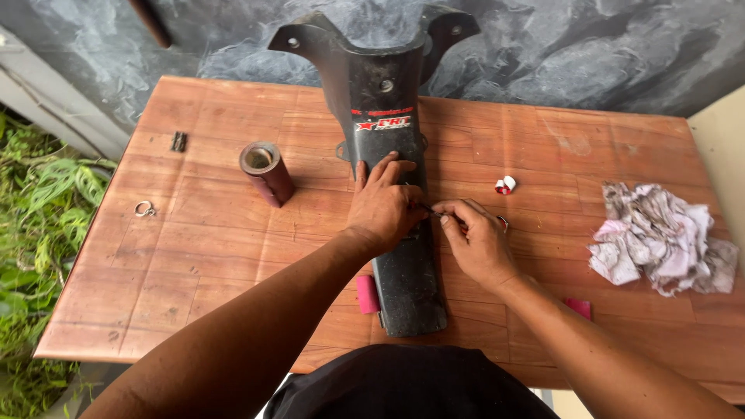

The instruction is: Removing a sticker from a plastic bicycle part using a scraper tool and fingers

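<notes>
We see a wooden table (pixel 233 233) set against a dark, cloudy-painted wall (pixel 582 54), with green plants (pixel 39 233) off its left edge. Down the middle of the table lies a long black plastic fender (pixel 407 287), its wide forked end toward the wall and its narrow end near us, a red and white sticker across its upper part. Our left hand (pixel 382 203) lies flat on the fender's middle, fingers spread and pressing down on it rather than gripping it. Our right hand (pixel 475 240) sits just beside it at the fender's right edge, thumb and forefinger pinched together on a thin dark tool (pixel 429 209) whose tip meets the fender near the left hand's fingers; we cannot tell what kind of tool it is. On the right lies a crumpled, stained rag (pixel 663 237). Left of the fender stands a roll of dark red sandpaper (pixel 268 171). Smaller still are a pink piece (pixel 366 293) touching the fender's left side, a small red and white cap (pixel 505 185), a metal ring (pixel 144 209) and a little dark bit (pixel 179 141) near the left corner.
</notes>
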